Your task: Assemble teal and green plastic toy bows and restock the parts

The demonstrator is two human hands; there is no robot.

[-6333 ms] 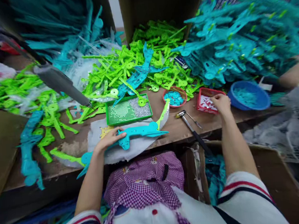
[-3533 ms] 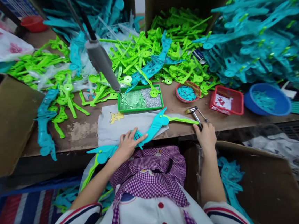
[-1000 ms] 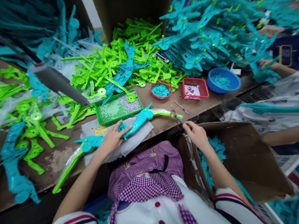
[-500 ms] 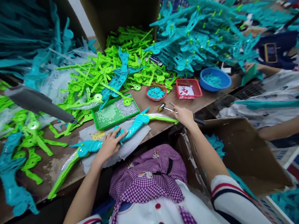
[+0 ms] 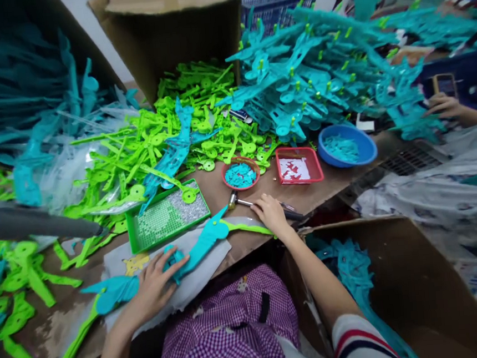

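My left hand (image 5: pixel 158 283) lies across the middle of a long teal plastic assembly (image 5: pixel 210 237), its fingers curled over a raised teal part. Curved green arms extend from both ends of this assembly, one at the right (image 5: pixel 249 229) and one at the lower left (image 5: pixel 73 346). It rests on a pale cloth (image 5: pixel 220 258) at the table's front edge. To the right, my right hand (image 5: pixel 272 215) has its fingers closed on the metal shaft of a small hammer (image 5: pixel 244 202). The hammer has a yellowish head and a dark handle; the palm side is hidden.
A green tray (image 5: pixel 133 241) of small metal bits sits behind the assembly. A red basket (image 5: pixel 242 187), red tray (image 5: pixel 321 171) and blue bowl (image 5: pixel 372 153) stand rightward. Green and teal parts heap behind. A cardboard box (image 5: pixel 418 274) stands lower right; a co-worker's hand (image 5: pixel 445 105) is beyond.
The view has shifted, so the table sits lower. My right hand and the hammer have moved left along the table. My left hand stays on the assembly. The co-worker's hand has moved towards the phone.
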